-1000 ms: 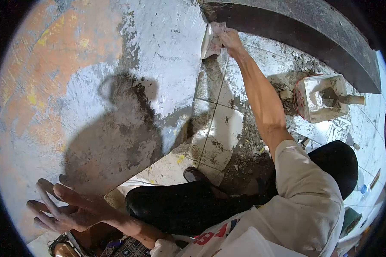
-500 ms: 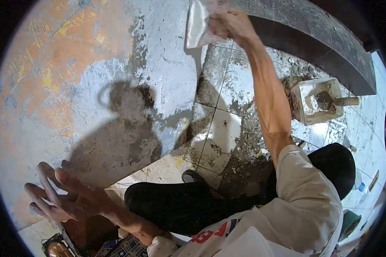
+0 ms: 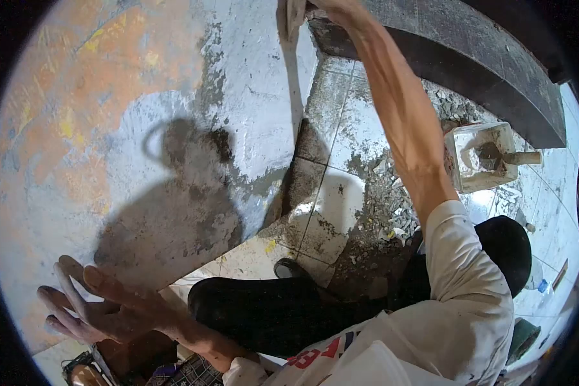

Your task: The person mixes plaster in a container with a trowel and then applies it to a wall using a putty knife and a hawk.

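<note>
My right hand [image 3: 331, 6] reaches far up to the top edge of the view, shut on a flat pale trowel [image 3: 293, 18] whose blade lies against the wall's edge. The wall [image 3: 141, 128] is patchy, with orange paint at the left and grey-white plaster in the middle. My left hand [image 3: 100, 309] rests flat on the wall's lower left part, fingers spread, holding nothing. My shadow falls on the plaster between both hands.
A white plaster bucket [image 3: 481, 156] with a tool handle in it stands on the dirty tiled floor [image 3: 331, 193] at right. Rubble lies beside it. A dark curved beam [image 3: 469, 51] crosses the upper right. My black-trousered leg [image 3: 289, 309] is below.
My right hand has carried the trowel upward along the wall's edge, from mid-height to the top of the view. My left hand has stayed pressed on the wall.
</note>
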The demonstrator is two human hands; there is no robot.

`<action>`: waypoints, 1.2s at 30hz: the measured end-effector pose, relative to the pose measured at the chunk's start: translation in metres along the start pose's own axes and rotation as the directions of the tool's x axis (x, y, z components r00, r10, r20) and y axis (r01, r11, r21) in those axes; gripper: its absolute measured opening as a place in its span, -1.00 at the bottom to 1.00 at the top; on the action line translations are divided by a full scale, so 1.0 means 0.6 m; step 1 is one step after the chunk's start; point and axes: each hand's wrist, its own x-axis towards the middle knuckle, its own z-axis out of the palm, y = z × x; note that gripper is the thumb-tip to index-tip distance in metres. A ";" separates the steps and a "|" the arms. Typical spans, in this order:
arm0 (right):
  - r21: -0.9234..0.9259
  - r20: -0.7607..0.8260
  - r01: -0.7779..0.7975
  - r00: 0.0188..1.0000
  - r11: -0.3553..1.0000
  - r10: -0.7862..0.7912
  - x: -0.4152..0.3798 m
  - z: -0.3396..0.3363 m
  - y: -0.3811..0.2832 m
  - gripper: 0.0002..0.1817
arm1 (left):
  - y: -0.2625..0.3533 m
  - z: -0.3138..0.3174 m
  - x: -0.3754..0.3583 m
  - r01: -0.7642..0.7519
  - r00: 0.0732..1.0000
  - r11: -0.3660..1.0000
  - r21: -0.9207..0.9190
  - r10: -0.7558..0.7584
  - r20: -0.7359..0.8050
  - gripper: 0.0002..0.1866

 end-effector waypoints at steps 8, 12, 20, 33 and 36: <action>0.451 0.058 -0.187 0.982 0.873 0.181 -0.067 -0.121 0.047 -0.71 | -0.020 -0.002 0.005 -0.081 0.996 0.997 -0.011 0.081 0.029 -0.65; 0.514 0.023 -0.154 0.986 0.844 0.165 -0.055 -0.078 0.121 -0.62 | -0.019 -0.004 0.009 -0.164 0.986 0.986 0.011 0.164 0.013 -0.77; 0.435 -0.019 -0.264 0.953 0.861 0.302 0.012 -0.008 0.076 -0.52 | -0.014 -0.003 -0.005 -0.078 0.997 0.993 0.085 0.077 0.006 -0.74; 0.602 0.002 -0.231 0.958 0.764 0.288 -0.055 -0.122 0.051 -0.73 | -0.025 0.003 -0.009 -0.177 0.984 0.984 -0.020 0.177 -0.020 -0.80; 0.673 0.058 -0.154 0.986 0.723 0.156 -0.051 -0.095 0.098 -0.70 | -0.026 0.000 -0.013 -0.172 0.985 0.984 -0.034 0.172 -0.003 -0.79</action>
